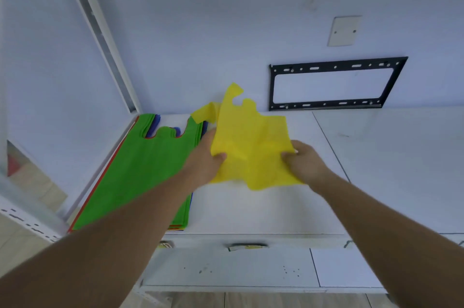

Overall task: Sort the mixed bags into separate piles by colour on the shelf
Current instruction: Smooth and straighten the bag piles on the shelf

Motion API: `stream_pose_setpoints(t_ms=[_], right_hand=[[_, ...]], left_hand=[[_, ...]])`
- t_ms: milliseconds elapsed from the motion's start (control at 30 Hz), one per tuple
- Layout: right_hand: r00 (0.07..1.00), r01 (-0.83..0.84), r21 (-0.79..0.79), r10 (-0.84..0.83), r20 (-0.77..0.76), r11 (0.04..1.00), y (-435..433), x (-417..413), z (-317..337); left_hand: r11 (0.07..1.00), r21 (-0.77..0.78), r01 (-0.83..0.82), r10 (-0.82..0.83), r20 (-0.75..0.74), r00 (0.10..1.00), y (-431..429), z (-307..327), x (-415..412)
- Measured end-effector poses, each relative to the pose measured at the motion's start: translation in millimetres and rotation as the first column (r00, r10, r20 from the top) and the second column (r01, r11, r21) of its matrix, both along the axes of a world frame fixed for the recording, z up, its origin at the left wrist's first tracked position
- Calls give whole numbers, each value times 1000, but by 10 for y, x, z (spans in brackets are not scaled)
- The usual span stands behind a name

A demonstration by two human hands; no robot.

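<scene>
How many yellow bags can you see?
1. The yellow bag is held up over the white shelf by the left hand and right hand. More could be hidden in the mixed stack under the green bag.

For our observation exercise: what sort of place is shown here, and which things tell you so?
Probably a shop or stockroom. A white shelf holds a stack of coloured carrier bags, a slotted shelving upright rises beside it, and an empty black wall bracket hangs behind.
</scene>
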State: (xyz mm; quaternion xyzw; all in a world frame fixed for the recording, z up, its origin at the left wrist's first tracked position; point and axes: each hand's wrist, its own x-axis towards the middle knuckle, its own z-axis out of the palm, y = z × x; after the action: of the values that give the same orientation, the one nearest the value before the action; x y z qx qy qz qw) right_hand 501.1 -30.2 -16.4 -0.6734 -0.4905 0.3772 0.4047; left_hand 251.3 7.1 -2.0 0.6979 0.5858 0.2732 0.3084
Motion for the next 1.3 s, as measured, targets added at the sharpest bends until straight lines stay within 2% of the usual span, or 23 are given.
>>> stream_pose_setpoints(t_ms=[100, 200, 300, 400, 567, 733, 900, 1033, 1100, 1167, 1233, 1300], right_hand=[[998, 49, 57, -47, -39, 997, 305, 78, 502], [997, 70, 205, -64, -38, 976, 495, 142, 1004], [996, 81, 280, -68, -57, 957, 532, 192, 1242], [991, 135, 200, -129, -42, 970, 438, 220, 1030], [994, 96, -148, -88, 59, 984, 44, 182, 204], [982, 96, -379, -25, 188, 921, -198, 158, -406], [970, 118, -363, -29, 242, 924, -247, 87, -523], [954, 137, -390, -15, 300, 911, -221, 72, -467], [913, 172, -370, -7, 409, 913, -200, 52, -380], [819, 210, -314, 8, 573, 926, -162, -22, -247], [773, 161, -226, 20, 634, 961, -90, -160, -136], [815, 22, -171, 82, 573, 985, -31, -409, -40]], left_hand=[[996, 90, -7, 1, 71, 997, 429, 449, 57], [970, 242, 14, -37, 90, 995, 714, 907, 85], [948, 317, 8, -62, 160, 985, 739, 1098, 101], [968, 248, -34, -20, 212, 977, 556, 828, 78], [990, -75, -122, 136, 208, 969, 103, -35, 40], [944, -301, -137, 157, 44, 987, -179, -661, -16], [940, -315, -128, 145, 29, 989, -225, -701, -34], [939, -311, -144, 130, -65, 989, -244, -650, -77], [945, -289, -152, 109, -158, 981, -259, -598, -120], [965, -233, -122, 71, -216, 974, -283, -493, -196], [981, -180, -71, 28, -228, 973, -304, -388, -343], [990, -137, -26, -5, -222, 975, -347, -285, -558]])
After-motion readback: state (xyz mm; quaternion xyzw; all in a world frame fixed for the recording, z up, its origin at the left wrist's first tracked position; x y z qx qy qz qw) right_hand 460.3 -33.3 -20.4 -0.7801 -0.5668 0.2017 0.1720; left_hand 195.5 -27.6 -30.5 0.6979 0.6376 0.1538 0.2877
